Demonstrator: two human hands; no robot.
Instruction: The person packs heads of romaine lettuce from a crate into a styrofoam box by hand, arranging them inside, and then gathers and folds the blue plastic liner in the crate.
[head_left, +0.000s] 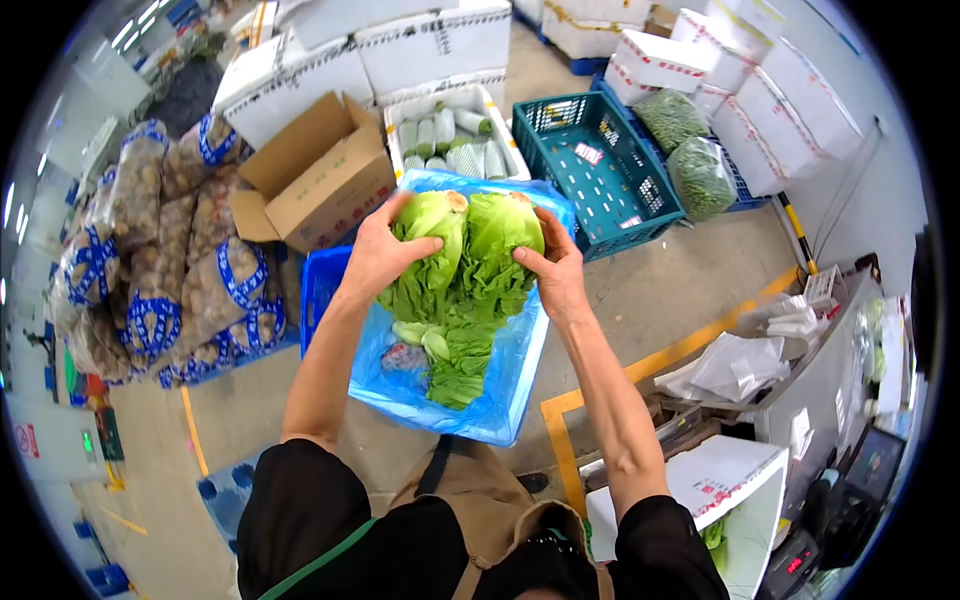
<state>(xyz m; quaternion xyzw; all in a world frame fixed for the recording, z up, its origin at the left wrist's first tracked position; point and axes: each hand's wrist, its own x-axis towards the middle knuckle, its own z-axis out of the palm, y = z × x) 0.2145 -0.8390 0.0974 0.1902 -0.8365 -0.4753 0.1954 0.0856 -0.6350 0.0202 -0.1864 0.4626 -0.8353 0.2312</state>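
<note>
Two heads of green leafy lettuce are side by side above a blue crate, cut stem ends facing away from me. My left hand [385, 248] is closed around the outer side of the left lettuce [432, 232], thumb across its leaves. On the other side, my right hand [556, 268] grips the right lettuce [497, 235], thumb pressed on top. Beneath them, more loose lettuce leaves [465, 362] lie in the crate, on a blue plastic liner [508, 385] that covers its sides. A small bundle in clear plastic [403, 357] rests by the leaves.
An open cardboard box [318, 180] and a white foam box of net-wrapped long green vegetables [445, 140] stand beyond the crate. A dark green crate [597, 170] is at right. Sacks [190, 260] are piled left. A white foam box [735, 480] holds greens at lower right.
</note>
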